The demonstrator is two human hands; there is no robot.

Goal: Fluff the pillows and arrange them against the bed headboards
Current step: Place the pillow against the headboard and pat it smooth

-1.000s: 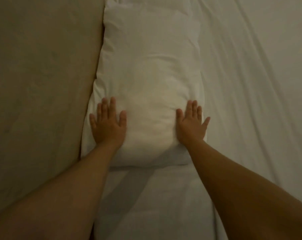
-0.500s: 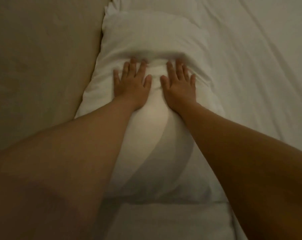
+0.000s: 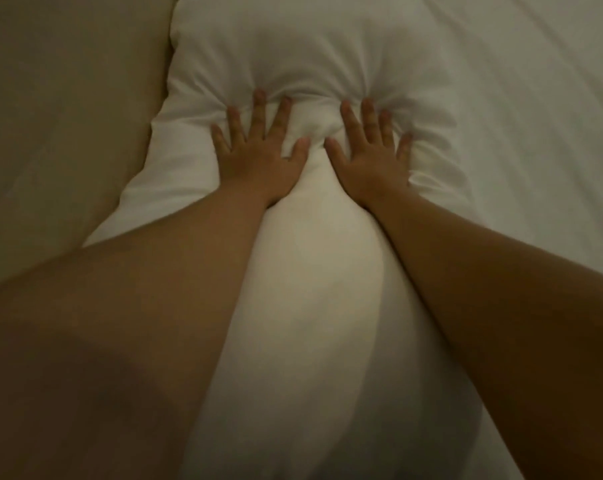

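One white pillow is lying on the white sheet, beside the beige headboard. Two hands, left hand and right hand, are pressing it, fingers splayed flat, gripping nothing.

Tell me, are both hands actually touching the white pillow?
Touching. The head view shows the left hand and right hand pressed flat into the pillow, denting it.

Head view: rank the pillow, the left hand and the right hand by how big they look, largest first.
1. pillow, by far the largest.
2. left hand and right hand: both flat, fingers spread, and they look alike, so no ranking between them.
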